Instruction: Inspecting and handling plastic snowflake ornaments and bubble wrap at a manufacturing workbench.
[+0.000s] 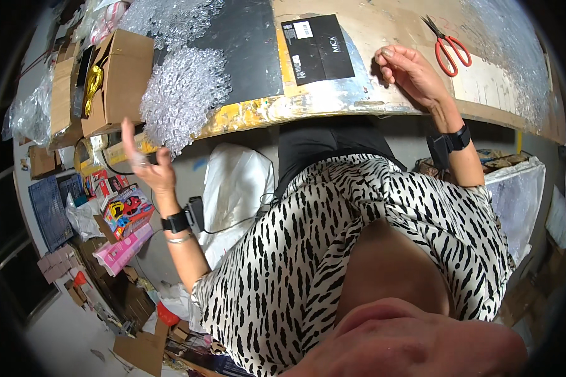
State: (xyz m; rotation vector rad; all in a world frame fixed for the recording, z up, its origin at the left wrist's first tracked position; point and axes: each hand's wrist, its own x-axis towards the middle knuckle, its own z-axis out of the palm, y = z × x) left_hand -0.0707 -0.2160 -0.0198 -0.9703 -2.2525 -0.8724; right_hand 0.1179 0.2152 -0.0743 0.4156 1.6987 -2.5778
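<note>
My left hand is raised beyond the table's front edge at the left, holding nothing, its fingers stretched and apart. Closest to it are a heap of small clear plastic pieces and an open cardboard box with a bundle of gold cord beside it. Over the table, my right hand has its fingers curled and pinched together; whatever they may hold is too small or hidden. Just left of it lies a flat black printed card. Red-handled scissors, blades slightly apart, rest to its right.
The worn table edge curves across in front of me. Another spread of clear pieces covers the right side. A white sack stands below the table. Boxes and a colourful toy package crowd the left.
</note>
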